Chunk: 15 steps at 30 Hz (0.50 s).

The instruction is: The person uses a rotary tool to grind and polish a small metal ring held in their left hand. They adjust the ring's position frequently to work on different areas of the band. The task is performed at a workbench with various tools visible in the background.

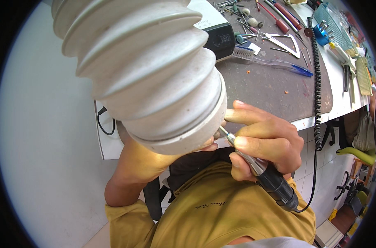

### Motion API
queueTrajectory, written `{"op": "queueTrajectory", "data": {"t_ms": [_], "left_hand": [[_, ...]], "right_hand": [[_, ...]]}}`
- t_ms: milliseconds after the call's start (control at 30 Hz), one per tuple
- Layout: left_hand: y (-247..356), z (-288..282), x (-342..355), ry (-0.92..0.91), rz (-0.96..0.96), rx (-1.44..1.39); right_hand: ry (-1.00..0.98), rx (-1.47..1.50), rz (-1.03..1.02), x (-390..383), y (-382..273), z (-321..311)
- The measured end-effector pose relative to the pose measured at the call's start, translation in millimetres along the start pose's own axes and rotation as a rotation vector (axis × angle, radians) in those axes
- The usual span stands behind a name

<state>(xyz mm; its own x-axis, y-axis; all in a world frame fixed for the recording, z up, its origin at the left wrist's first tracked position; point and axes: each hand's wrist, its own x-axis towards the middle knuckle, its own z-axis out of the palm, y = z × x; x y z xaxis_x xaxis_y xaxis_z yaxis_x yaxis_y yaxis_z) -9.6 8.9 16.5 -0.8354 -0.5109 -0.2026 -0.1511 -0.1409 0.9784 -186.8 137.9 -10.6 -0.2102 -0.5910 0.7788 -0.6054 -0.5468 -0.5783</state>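
Observation:
In my right hand (270, 138) is a rotary handpiece (260, 169), its silver nose pinched between thumb and fingers and its black body slanting down to the right. The thin bur at its tip points up and left, toward the fingertips of my left hand (153, 159). A wide white corrugated suction hose (155, 82) hangs over that hand and covers most of it. Only the wrist and some fingertips show below and beside the hose mouth. Those fingertips are closed together near the bur; whatever they hold is hidden behind the hose rim.
A black coiled cord (317, 82) runs down the right side of the mat (274, 91). On the mat lie a clear-handled toothbrush (274, 62), white calipers (283, 43) and several loose burs. A black-and-white box-shaped device (219, 39) stands behind the hose. Baskets (338, 27) line the far right.

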Motion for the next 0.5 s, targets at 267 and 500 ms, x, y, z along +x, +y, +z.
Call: {"op": "queueTrajectory", "data": {"t_ms": [267, 500], "left_hand": [[-0.2, 3.0, 2.7, -0.04, 0.044, -0.046], [6.2, 3.4, 2.5, -0.028, -0.075, -0.106]], "right_hand": [[-0.02, 0.001, -0.005, 0.2, 0.3, -1.4], [0.011, 0.004, 0.003, 0.7, 0.2, -0.9]]}}
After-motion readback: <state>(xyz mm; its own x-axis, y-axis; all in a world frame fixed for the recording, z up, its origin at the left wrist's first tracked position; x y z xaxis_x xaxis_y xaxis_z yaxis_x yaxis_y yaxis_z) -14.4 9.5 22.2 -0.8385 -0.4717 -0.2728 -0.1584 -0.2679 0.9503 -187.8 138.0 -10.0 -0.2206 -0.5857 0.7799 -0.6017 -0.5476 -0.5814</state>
